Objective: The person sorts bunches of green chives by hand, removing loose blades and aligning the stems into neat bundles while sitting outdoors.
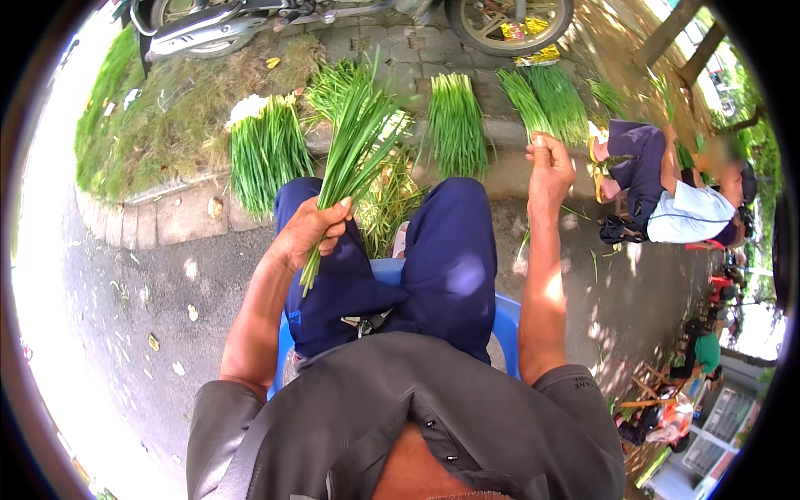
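Note:
My left hand [315, 232] is closed round the lower stalks of a loose bunch of garlic chives [354, 146], held slanting above my left thigh with the leaves fanning up and away. My right hand [550, 171] is raised to the right of my right knee, thumb and fingers pinched together. Whatever it pinches, if anything, is too small to make out. Ahead lie a thick chive bundle with pale ends [268, 154] at left, another bundle [456, 125] in the middle, and a pair of bundles [557, 104] beyond my right hand. Loose trimmings [390, 204] are heaped between my knees.
I sit on a blue plastic stool [507, 333] beside a stone kerb [167, 218]. A parked motorbike [508, 25] stands beyond the bundles. At right another person [687, 208] sits near more greens. Dry grass [187, 117] covers the far left; more people sit farther right.

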Demonstrator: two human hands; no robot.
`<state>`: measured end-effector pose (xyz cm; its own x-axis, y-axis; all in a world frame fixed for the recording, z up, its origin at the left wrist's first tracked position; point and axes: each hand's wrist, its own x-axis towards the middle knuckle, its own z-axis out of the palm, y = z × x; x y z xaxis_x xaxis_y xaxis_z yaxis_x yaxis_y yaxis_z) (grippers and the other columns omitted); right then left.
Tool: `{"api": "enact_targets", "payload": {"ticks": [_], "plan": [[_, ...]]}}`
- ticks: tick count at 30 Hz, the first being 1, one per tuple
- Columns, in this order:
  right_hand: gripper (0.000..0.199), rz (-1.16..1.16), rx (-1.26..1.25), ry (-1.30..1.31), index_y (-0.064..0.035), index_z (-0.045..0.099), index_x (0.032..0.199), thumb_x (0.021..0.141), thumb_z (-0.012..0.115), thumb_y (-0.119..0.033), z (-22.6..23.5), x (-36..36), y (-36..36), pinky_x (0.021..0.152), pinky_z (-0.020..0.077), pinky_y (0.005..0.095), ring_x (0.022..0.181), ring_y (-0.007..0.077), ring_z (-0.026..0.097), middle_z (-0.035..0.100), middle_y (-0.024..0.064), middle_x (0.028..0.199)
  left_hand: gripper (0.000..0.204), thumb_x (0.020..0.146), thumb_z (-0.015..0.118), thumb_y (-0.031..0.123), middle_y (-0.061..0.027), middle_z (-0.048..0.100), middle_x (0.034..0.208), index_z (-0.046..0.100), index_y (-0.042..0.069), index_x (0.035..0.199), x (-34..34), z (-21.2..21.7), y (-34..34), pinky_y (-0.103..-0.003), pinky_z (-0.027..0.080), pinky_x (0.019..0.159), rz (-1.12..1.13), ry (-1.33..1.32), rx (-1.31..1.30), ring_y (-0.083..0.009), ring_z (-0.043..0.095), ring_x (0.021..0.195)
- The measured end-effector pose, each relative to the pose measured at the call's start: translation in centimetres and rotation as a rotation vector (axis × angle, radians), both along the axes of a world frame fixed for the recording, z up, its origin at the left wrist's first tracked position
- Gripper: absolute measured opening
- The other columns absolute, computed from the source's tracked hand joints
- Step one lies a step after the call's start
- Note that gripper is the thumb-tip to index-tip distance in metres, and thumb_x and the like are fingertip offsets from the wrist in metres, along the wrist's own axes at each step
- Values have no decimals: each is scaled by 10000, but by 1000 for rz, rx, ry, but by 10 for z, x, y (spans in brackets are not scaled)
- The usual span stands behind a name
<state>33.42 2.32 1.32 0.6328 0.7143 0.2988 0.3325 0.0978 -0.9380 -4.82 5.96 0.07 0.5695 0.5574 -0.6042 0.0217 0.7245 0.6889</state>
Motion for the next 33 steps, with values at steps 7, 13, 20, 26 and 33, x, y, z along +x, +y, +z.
{"api": "enact_targets", "payload": {"ticks": [7,13,20,26,33], "plan": [[183,422,-311,-160,-8,695,1065,890,682,-59,-23,-75,-5,632,498,278,691,104,608,713,78,925,271,1043,535,337,41,437,641,525,102,908,1,4,-3,-229,352,445,151,-217,-17,-64,390,483],[156,568,-467,-336,-9,695,978,899,713,-143,-19,-86,-9,615,482,276,670,100,592,656,74,761,330,1027,541,399,29,440,667,546,70,1040,2,3,-9,-249,344,472,142,-466,-72,-90,392,506],[303,750,-392,138,14,680,1052,963,682,-276,-12,-117,-16,704,501,260,760,104,612,664,37,819,403,1002,542,478,21,462,702,564,84,1081,14,1,-17,-257,350,480,93,-583,-110,-98,390,513],[638,999,-434,336,6,654,1119,974,518,-600,6,-136,-23,864,511,342,965,187,655,663,73,1078,378,1030,477,473,21,442,742,557,110,1100,22,-1,-30,-250,351,497,11,-707,-181,-95,388,530],[555,1175,-466,631,-6,645,1051,950,604,-549,3,-142,-28,906,512,349,943,165,636,645,70,977,452,1009,464,550,4,435,744,538,107,1060,34,-4,-47,-237,354,462,-201,-883,-430,-92,393,521]]}}
